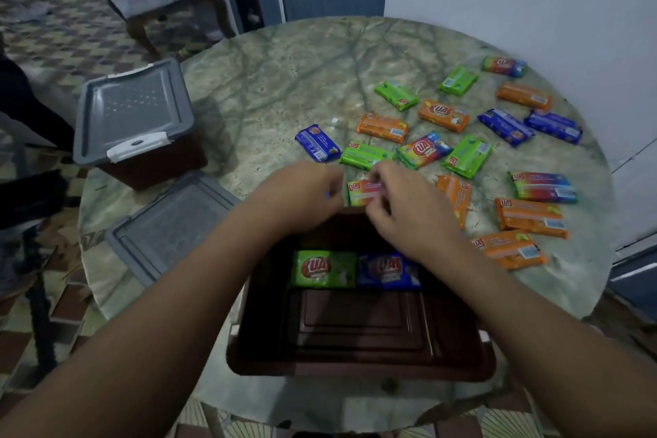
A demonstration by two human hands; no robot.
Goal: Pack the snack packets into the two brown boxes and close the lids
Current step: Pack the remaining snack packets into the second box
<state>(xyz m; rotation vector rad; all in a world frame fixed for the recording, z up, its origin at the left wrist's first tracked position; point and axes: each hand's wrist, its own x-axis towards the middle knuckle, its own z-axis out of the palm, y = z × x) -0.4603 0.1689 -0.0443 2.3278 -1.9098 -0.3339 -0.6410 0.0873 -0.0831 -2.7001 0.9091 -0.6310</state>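
Both hands meet just beyond the far rim of the open brown box (359, 359), and between them sits a rainbow-coloured snack packet (362, 193). Seen from the head camera, the right hand (401, 213) has its fingers curled onto the packet's right end and pinches it. The left hand (302, 194) is curled at the packet's left edge; motion blur there hides whether its fingers actually grip the packet, so I cannot tell.

Inside the open box, against its far wall, a green packet (324, 268) and a blue packet (385, 270) lie side by side, touching. The near part of the box floor is bare brown plastic.

Loose packets are spread over the right half of the round marble-patterned table (284, 82): a blue one (317, 142) and a green one (366, 155) just beyond the hands, another rainbow packet (423, 149) beside those, and further orange, green, blue and rainbow packets out toward the right edge. An orange packet (508, 249) lies near the right forearm.

To the left of the open box a grey lid (170, 224) rests flat at the table's left edge. Beyond it stands the second brown box (142, 167) with its grey lid (133, 110) on, white latches showing at both ends.
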